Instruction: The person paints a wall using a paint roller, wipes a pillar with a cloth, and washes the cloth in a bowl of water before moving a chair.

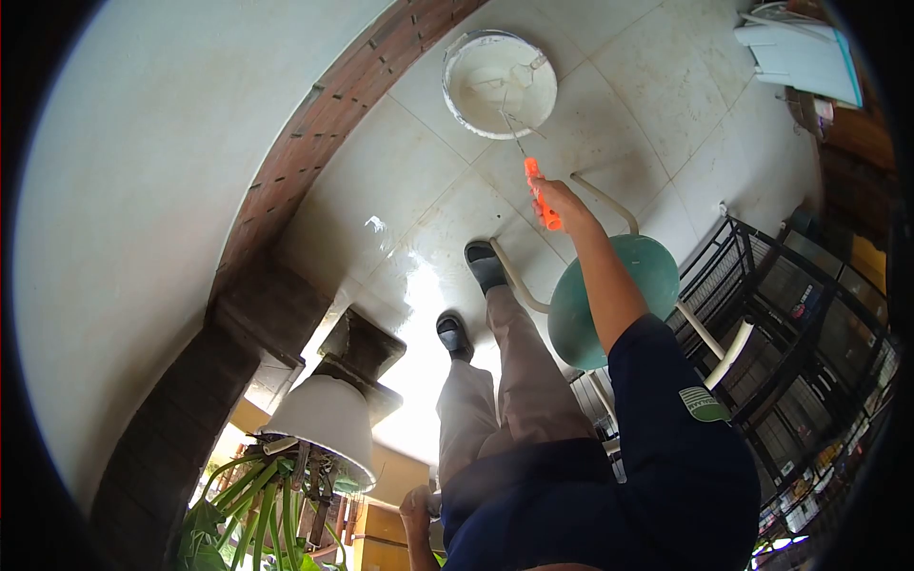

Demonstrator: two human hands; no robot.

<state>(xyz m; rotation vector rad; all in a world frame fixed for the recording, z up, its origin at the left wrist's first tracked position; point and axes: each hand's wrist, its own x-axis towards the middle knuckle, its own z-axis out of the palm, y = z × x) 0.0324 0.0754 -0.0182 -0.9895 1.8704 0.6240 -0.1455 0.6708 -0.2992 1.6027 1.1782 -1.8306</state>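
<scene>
My right hand (557,198) is closed around the orange handle of a paint roller (543,202). Its thin metal wire reaches up into a round white bucket (452,95), which holds white paint. The roller's head is hard to make out against the paint, and another pale object (536,67) rests at the bucket's far right side. Low in the view, beside my left hip, is my left hand (416,511) with its fingers curled. A small greyish bit shows by it, but what it holds, if anything, is unclear.
A stool with a green round seat (614,300) and cream legs stands under my right arm. Black wire cages (781,324) are on the right. A white wall (152,171) with a brick strip (328,119) runs along the left. A potted plant (319,419) is at lower left.
</scene>
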